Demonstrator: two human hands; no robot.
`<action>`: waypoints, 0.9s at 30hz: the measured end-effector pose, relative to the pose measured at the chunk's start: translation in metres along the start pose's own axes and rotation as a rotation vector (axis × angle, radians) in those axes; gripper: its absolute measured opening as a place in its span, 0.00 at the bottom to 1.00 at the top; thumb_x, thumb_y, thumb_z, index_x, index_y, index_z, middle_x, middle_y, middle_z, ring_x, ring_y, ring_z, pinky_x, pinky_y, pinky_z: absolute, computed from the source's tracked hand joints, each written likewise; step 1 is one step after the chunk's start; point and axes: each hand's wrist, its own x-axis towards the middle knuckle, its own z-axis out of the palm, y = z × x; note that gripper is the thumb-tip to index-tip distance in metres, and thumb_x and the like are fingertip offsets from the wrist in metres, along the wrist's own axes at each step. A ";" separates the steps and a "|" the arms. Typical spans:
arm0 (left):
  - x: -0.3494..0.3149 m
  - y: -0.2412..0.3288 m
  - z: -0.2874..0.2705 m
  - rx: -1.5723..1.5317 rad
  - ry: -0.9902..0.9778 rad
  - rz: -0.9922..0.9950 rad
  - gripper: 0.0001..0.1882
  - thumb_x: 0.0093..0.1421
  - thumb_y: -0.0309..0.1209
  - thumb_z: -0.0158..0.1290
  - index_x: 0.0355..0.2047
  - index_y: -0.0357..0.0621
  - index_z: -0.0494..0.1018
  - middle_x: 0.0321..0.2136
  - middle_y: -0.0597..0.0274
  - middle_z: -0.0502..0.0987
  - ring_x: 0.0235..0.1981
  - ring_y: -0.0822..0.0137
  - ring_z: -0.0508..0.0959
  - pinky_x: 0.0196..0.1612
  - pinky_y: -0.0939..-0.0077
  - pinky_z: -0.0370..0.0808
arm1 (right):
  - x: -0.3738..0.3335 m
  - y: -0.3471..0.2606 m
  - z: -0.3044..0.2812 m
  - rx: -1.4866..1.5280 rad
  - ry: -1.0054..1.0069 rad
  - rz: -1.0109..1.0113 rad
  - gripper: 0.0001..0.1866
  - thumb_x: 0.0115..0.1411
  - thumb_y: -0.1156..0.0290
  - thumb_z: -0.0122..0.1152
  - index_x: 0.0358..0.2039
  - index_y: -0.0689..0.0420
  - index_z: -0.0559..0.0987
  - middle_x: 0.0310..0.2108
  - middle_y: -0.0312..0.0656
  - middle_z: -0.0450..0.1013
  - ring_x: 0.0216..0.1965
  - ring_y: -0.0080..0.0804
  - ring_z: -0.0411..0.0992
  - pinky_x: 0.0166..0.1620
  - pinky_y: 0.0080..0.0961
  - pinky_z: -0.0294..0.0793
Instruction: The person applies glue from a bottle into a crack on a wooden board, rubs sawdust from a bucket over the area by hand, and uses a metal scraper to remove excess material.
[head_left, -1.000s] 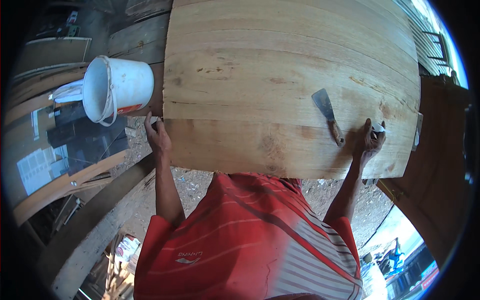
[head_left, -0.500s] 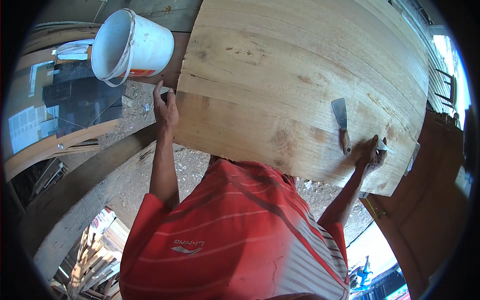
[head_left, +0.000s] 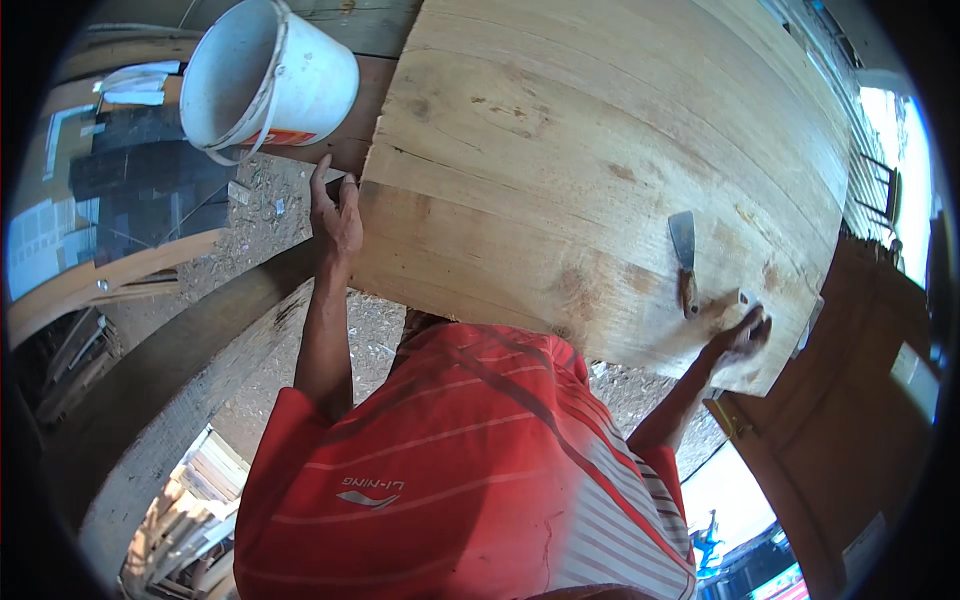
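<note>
A wide, pale wooden board with knots and cracks lies in front of me. My left hand rests against its left edge, fingers apart, the thumb by the edge and a finger stretched toward the bucket. Near the board's right front corner is my right hand, slightly blurred, its fingers loosely apart with nothing visible in them. Just beyond those fingers sits a small white object, too small to name. To the left of it lies a putty knife with a dark blade and wooden handle.
A white bucket with a wire handle lies tilted beyond my left hand. A curved timber beam runs below at left. Brown panelling stands at right. Wood scraps are piled at lower left.
My right hand has let go of the small white object and drawn back toward me; the object now sits on the board. My left hand stays by the board's edge. The view has shifted slightly.
</note>
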 end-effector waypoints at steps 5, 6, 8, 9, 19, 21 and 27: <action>0.008 0.016 -0.018 -0.251 0.277 -0.077 0.32 0.73 0.48 0.45 0.67 0.37 0.62 0.50 0.51 0.74 0.49 0.62 0.75 0.57 0.65 0.71 | -0.019 -0.081 -0.023 -0.086 0.167 -0.265 0.25 0.76 0.52 0.50 0.50 0.65 0.78 0.47 0.53 0.76 0.44 0.49 0.76 0.47 0.42 0.78; 0.017 0.020 -0.028 -0.326 0.373 -0.066 0.33 0.74 0.52 0.43 0.66 0.36 0.62 0.54 0.49 0.71 0.54 0.61 0.73 0.60 0.64 0.69 | -0.028 -0.120 -0.016 -0.050 0.105 -0.295 0.25 0.76 0.53 0.49 0.49 0.65 0.78 0.46 0.53 0.76 0.43 0.47 0.76 0.46 0.40 0.77; 0.043 0.033 -0.051 -0.395 0.465 -0.058 0.37 0.74 0.57 0.39 0.66 0.36 0.62 0.59 0.47 0.69 0.60 0.58 0.70 0.62 0.62 0.68 | -0.049 -0.186 0.009 0.205 -0.125 -0.313 0.24 0.76 0.55 0.50 0.48 0.68 0.78 0.46 0.54 0.76 0.44 0.46 0.76 0.48 0.40 0.77; 0.058 0.046 -0.063 -0.438 0.447 -0.006 0.36 0.74 0.56 0.40 0.67 0.37 0.61 0.60 0.48 0.69 0.61 0.58 0.70 0.64 0.61 0.66 | -0.054 -0.198 0.030 0.295 -0.262 -0.425 0.26 0.75 0.53 0.53 0.54 0.67 0.76 0.48 0.50 0.75 0.47 0.38 0.76 0.51 0.30 0.76; 0.088 0.099 -0.093 -0.623 0.291 0.180 0.31 0.72 0.36 0.44 0.70 0.37 0.54 0.60 0.43 0.69 0.56 0.54 0.78 0.57 0.62 0.77 | -0.197 -0.616 0.122 0.793 -1.023 -1.536 0.08 0.63 0.72 0.65 0.43 0.57 0.81 0.41 0.46 0.79 0.38 0.47 0.80 0.40 0.38 0.82; 0.084 0.095 -0.082 -0.409 0.377 0.185 0.37 0.71 0.48 0.49 0.70 0.35 0.57 0.62 0.44 0.68 0.62 0.53 0.70 0.66 0.60 0.64 | -0.226 -0.647 0.165 0.546 -1.145 -1.790 0.16 0.58 0.74 0.69 0.47 0.56 0.83 0.45 0.49 0.80 0.46 0.48 0.80 0.50 0.37 0.81; 0.069 0.071 -0.075 -0.158 0.477 0.162 0.41 0.70 0.52 0.48 0.71 0.32 0.56 0.66 0.36 0.64 0.66 0.44 0.68 0.67 0.55 0.62 | -0.325 -0.667 0.248 0.190 -1.603 -1.626 0.15 0.62 0.67 0.60 0.47 0.56 0.84 0.44 0.53 0.80 0.46 0.51 0.80 0.50 0.45 0.80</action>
